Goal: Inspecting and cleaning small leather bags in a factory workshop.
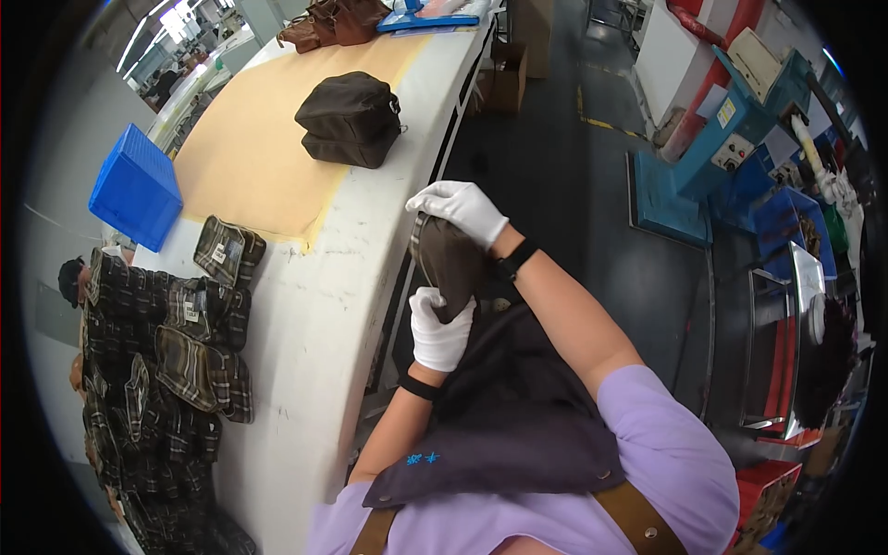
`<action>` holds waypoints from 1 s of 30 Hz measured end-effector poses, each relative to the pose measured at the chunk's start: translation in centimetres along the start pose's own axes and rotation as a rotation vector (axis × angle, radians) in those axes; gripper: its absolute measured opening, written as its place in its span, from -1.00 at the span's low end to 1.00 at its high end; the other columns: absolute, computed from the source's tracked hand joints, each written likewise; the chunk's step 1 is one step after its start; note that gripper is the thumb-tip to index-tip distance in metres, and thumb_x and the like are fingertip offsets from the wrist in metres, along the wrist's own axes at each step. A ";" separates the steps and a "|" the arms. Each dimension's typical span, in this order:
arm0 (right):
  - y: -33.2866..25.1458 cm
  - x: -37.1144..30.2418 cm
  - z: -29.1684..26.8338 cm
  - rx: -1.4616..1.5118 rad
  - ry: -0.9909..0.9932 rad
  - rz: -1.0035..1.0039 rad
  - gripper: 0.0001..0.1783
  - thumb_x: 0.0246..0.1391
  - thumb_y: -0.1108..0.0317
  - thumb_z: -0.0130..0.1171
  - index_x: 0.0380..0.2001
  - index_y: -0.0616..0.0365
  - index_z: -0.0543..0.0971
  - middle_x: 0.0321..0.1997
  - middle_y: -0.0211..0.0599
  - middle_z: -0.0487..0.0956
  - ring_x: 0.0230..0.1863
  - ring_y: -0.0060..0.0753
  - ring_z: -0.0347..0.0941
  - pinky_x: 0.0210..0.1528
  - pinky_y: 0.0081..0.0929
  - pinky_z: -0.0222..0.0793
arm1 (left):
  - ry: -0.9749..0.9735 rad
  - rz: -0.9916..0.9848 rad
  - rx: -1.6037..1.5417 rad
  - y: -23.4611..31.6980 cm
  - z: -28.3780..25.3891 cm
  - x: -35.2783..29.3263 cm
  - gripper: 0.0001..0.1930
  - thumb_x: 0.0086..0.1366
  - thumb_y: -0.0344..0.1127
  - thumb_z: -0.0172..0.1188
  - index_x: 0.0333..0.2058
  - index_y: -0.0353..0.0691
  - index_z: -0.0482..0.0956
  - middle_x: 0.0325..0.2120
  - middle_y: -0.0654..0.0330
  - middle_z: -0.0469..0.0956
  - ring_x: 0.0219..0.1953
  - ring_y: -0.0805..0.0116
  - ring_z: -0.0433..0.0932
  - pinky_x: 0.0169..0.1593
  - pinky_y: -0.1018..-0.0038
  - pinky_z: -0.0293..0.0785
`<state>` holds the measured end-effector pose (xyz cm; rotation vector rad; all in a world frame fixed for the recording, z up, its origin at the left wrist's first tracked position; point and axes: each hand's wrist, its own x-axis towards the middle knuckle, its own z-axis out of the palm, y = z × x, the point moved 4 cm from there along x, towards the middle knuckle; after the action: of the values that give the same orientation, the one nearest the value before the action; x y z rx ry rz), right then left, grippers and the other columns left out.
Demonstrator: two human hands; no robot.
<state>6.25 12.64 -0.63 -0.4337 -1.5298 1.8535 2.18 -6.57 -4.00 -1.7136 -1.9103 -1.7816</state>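
Note:
A dark brown pouch point(450, 262) with a lighter strip along its left side is held up in front of my apron, beside the table edge. My right hand point(462, 213), in a white glove, grips its top end with the fingers curled over it. Lower down, my left hand point(440, 333), also gloved in white, is closed round the bottom end. Part of the pouch is hidden behind the gloves. Farther up the table stands a boxy dark brown bag point(348, 120), apart from both hands.
Several plaid pouches point(199, 365) are piled along the left of the white table point(305, 388). A blue bin point(137, 188) stands beyond them, by a tan sheet point(254, 139). Reddish-brown bags point(338, 20) lie at the far end. A teal machine point(689, 180) stands across the aisle.

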 end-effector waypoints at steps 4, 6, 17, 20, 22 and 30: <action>-0.7 -0.8 -0.5 0.112 -0.088 -0.131 -0.72 0.39 0.31 0.11 -0.09 0.34 0.62 -0.08 -0.20 0.70 0.02 -0.48 0.58 0.18 -0.48 0.45 | -0.052 0.100 0.000 0.4 0.5 -0.1 -0.57 0.01 -0.59 0.38 -0.31 -0.20 0.25 -0.47 0.05 0.38 -0.50 -0.06 0.47 -0.40 0.22 0.40; 0.8 -0.1 0.0 0.076 -0.100 0.050 -0.73 0.40 0.32 0.09 -0.09 0.34 0.62 -0.07 -0.19 0.70 0.02 -0.46 0.58 0.19 -0.47 0.44 | -0.064 0.076 0.033 0.1 0.9 0.0 -0.60 0.00 -0.62 0.34 -0.32 -0.19 0.26 -0.48 0.04 0.38 -0.50 -0.07 0.46 -0.41 0.20 0.38; -0.4 0.2 1.3 0.073 -0.174 -0.027 -0.78 0.37 0.42 0.10 -0.12 0.34 0.64 -0.08 -0.23 0.70 0.01 -0.50 0.59 0.16 -0.52 0.46 | -0.118 0.067 0.042 0.0 1.8 -0.9 -0.66 -0.02 -0.59 0.28 -0.31 -0.20 0.32 -0.60 0.08 0.41 -0.58 -0.09 0.47 -0.47 0.14 0.37; 0.6 0.5 1.3 0.077 -0.202 -0.001 -0.78 0.37 0.42 0.09 -0.13 0.35 0.65 -0.09 -0.22 0.70 0.01 -0.48 0.60 0.18 -0.51 0.45 | -0.182 -0.068 0.013 -0.2 2.3 -1.2 -0.69 0.08 -0.62 0.28 -0.33 -0.21 0.32 -0.51 0.13 0.43 -0.52 0.15 0.47 -0.40 0.34 0.40; 1.4 1.0 1.3 0.056 -0.210 -0.023 -0.76 0.37 0.38 0.11 -0.11 0.34 0.65 -0.07 -0.23 0.70 0.01 -0.49 0.58 0.18 -0.52 0.42 | -0.156 -0.098 -0.002 0.2 2.4 -1.1 -0.69 0.05 -0.57 0.32 -0.33 -0.23 0.33 -0.59 0.12 0.42 -0.58 0.07 0.47 -0.46 0.29 0.41; 2.3 1.5 1.1 -0.021 -0.294 0.184 -0.76 0.38 0.39 0.09 -0.11 0.33 0.66 -0.08 -0.17 0.71 0.06 -0.39 0.58 0.26 -0.43 0.39 | -0.162 -0.169 -0.033 3.1 2.1 -0.1 -0.67 0.02 -0.46 0.43 -0.40 -0.25 0.36 -0.67 0.07 0.47 -0.61 -0.03 0.58 -0.50 0.24 0.48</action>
<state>3.83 12.70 -2.29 -0.3307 -1.7528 2.1199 5.62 -5.98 -2.67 -1.8085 -2.1620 -1.7861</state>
